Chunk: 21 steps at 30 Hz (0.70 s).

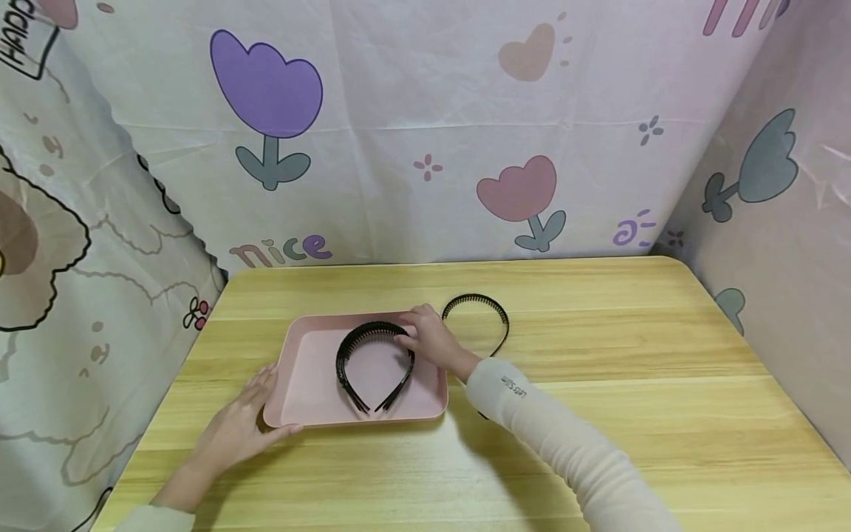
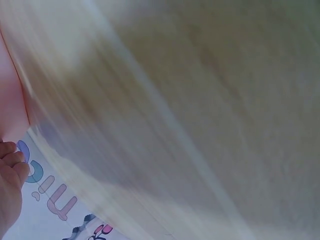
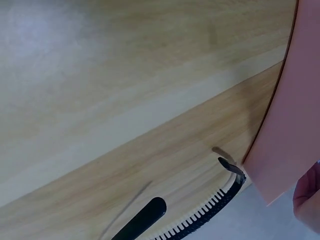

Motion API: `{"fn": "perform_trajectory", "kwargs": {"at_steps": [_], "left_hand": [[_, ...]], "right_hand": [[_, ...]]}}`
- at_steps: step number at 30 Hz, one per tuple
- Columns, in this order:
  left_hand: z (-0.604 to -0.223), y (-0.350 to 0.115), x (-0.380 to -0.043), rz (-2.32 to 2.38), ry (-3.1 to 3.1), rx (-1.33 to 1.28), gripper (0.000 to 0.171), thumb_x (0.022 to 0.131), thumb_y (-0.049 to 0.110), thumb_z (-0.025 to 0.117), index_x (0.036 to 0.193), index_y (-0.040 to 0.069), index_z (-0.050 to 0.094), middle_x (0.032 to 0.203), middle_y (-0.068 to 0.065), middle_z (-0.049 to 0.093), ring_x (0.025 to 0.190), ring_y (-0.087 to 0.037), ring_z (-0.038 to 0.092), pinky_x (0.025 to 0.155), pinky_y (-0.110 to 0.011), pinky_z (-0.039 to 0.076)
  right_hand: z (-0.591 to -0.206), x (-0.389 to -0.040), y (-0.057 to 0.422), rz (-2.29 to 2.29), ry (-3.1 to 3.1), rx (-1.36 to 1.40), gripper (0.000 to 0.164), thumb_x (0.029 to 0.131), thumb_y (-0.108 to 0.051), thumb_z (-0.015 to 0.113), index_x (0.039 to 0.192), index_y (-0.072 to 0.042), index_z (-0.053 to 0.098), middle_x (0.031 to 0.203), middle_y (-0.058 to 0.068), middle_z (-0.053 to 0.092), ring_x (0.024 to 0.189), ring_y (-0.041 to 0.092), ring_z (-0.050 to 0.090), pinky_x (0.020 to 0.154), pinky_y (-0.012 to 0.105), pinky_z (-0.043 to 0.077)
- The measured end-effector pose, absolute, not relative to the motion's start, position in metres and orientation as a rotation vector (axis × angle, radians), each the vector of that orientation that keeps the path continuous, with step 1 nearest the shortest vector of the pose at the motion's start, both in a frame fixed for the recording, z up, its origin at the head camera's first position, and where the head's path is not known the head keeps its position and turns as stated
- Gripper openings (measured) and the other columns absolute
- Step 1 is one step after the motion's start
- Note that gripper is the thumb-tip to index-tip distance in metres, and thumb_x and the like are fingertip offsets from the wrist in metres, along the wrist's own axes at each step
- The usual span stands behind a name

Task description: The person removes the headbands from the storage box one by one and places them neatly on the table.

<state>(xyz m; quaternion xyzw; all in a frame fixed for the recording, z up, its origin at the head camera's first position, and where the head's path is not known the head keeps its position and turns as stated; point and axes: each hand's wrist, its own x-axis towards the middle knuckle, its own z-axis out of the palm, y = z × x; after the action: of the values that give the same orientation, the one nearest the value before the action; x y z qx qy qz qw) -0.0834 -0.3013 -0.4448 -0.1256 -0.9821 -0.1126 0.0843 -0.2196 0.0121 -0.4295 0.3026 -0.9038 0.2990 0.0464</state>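
A shallow pink tray (image 1: 312,369) stands on the wooden table. Black toothed headbands (image 1: 359,336) lie closely stacked inside it, open ends toward the near rim. My left hand (image 1: 233,425) holds the tray's near left corner, fingers along the left side and thumb at the front. In the left wrist view its fingertips (image 2: 12,160) are at the tray wall (image 2: 10,100). Over the far right corner, my right hand (image 1: 432,340) grips the headbands at their upper right, thumb inside the curve and fingers beyond it. The right wrist view shows only part of that hand (image 3: 310,195).
Another black toothed headband (image 1: 508,325) lies on the table (image 1: 631,355) just right of the tray, partly hidden by the right forearm. A printed cloth (image 1: 399,199) hangs behind the table, and more cloth hangs at both sides.
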Motion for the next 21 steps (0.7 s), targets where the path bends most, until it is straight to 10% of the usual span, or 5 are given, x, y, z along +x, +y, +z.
{"fn": "perform_trajectory", "kwargs": {"at_steps": [21], "left_hand": [[-0.4460, -0.3019, -0.0841, -0.360, -2.884, -0.405, 0.097, 0.066, 0.052, 0.075, 0.137, -0.006, 0.041, 0.139, -0.026, 0.043, 0.124, -0.043, 0.044, 0.093, -0.059, 0.044]], "right_hand": [[-0.4268, -0.2197, 0.0044, 0.782, -2.705, 0.925, 0.020, 0.081, -0.011, 0.069, 0.100, -0.005, 0.071, 0.079, 0.004, 0.071, 0.062, 0.011, 0.058, 0.070, 0.026, 0.053]]}}
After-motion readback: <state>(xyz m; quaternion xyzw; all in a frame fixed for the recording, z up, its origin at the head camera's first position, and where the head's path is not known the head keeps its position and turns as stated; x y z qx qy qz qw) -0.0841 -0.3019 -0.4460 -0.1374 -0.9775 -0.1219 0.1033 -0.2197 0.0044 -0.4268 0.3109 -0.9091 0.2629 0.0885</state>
